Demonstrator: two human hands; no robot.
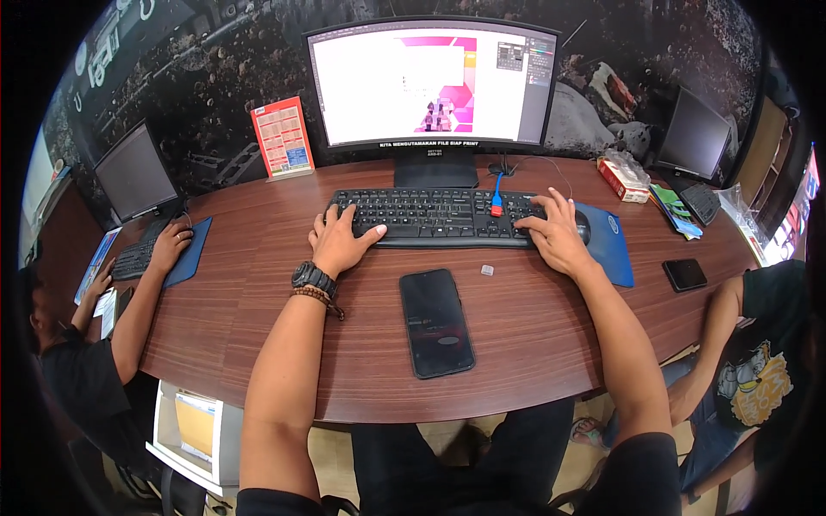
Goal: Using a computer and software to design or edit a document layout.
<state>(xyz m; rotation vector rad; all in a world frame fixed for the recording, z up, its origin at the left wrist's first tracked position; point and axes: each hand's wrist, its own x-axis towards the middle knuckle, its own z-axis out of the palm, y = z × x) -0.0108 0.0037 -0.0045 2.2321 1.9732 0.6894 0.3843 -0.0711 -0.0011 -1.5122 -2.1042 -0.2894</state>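
Touching black keyboard [434, 219]: left grip [341, 245] spread wide; right grip [559, 236] loosely fanned at right end.

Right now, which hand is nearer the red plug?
Right: the right hand is just to the right of the red plug; the left hand is farther off, at the left end of the keyboard.

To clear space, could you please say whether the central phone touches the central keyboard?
Apart: the head view shows brown desk between the central phone and the central keyboard.
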